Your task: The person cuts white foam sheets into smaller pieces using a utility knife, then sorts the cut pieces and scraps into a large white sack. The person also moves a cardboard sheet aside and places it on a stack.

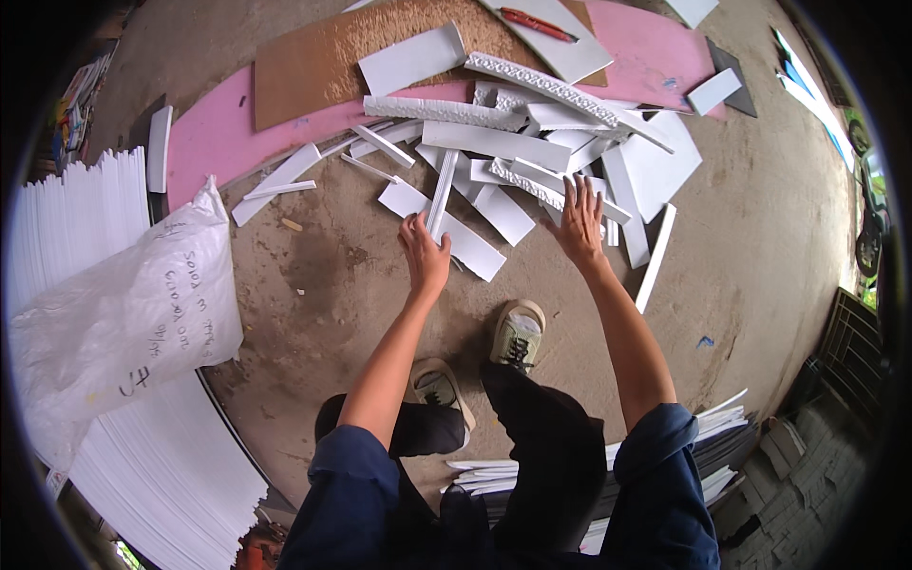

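Loose white pieces lie in a pile on the concrete floor in front of me, some flat and some with a carved raised pattern. My left hand (pixel 427 255) has its fingers and thumb on either side of the near end of a narrow white strip (pixel 444 190), which slants away over a flat white piece (pixel 470 247). Over the pile's right side, my right hand (pixel 579 228) reaches out with fingers spread, beside a patterned white strip (pixel 527 185). A longer patterned strip (pixel 541 85) crosses the top of the pile.
Behind the pile lie a pink sheet (pixel 204 142) and a brown board (pixel 304 71). A red pen (pixel 539 25) rests on a white panel. On the left, a stuffed white sack (pixel 142 304) leans over stacked white sheets (pixel 171 475). More white strips (pixel 484 475) lie by my legs.
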The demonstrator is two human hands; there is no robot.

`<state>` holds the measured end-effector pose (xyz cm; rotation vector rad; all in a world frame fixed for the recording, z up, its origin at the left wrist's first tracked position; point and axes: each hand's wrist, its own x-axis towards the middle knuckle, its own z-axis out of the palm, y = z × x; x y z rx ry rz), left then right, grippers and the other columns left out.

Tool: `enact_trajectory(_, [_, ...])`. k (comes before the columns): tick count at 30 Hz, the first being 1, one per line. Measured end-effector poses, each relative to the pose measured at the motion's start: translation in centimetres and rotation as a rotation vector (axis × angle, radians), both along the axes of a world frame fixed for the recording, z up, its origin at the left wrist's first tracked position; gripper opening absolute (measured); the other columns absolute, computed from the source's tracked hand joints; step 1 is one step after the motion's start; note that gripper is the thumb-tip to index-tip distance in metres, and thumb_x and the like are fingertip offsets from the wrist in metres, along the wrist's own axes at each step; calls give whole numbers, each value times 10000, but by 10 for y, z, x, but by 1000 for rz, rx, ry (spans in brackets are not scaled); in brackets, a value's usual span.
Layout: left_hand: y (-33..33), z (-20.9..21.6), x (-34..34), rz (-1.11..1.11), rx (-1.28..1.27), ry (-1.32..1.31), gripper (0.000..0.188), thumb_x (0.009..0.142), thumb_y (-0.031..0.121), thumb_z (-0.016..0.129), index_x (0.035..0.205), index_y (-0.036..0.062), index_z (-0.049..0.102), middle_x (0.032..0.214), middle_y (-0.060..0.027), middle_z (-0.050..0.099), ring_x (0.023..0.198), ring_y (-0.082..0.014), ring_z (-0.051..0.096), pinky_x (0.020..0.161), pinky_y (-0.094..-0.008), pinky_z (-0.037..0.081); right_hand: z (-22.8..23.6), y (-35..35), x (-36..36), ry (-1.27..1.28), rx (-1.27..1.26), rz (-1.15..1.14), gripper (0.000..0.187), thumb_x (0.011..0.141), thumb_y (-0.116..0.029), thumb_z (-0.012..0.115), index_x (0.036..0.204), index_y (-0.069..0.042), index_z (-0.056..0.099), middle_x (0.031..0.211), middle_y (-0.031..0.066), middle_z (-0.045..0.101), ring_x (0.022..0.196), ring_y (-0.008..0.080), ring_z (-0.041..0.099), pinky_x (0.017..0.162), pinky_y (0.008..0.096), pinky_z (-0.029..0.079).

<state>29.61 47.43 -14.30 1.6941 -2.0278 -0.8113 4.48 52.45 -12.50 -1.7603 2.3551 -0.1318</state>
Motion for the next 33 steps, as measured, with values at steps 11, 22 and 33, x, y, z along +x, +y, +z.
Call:
enact_trajectory(11, [-29, -66, -16, 143, 15, -197, 303, 777, 182, 527, 994, -4, 427, 979, -189, 457, 900, -355, 504, 764, -451, 436, -44, -18, -2, -63, -158, 154, 429, 635, -70, 628, 1034, 3, 487, 998, 152, 456, 910, 297, 490, 723, 384, 470])
enact_trajectory(22, [27, -72, 13, 531, 229, 161, 371, 836, 224, 484, 996, -73, 329, 1000, -242, 368, 910, -347, 423, 772, -426, 366, -43, -102, 15, 90, -11, 644, 880, 477, -299, 817, 1170, 15, 373, 1188, 185, 400, 1116, 343, 389, 957, 399, 319])
enact_trajectory(33, [-4, -58, -38, 694, 262, 576, 706, 750, 253, 629, 1184, -119, 214, 1166, -275, 333, 1095, -358, 383, 928, -390, 299, -71, -113, 21, -10, 83, 590, 836, 499, -247, 776, 1191, 6, 381, 1147, 180, 480, 1106, 287, 439, 951, 358, 324])
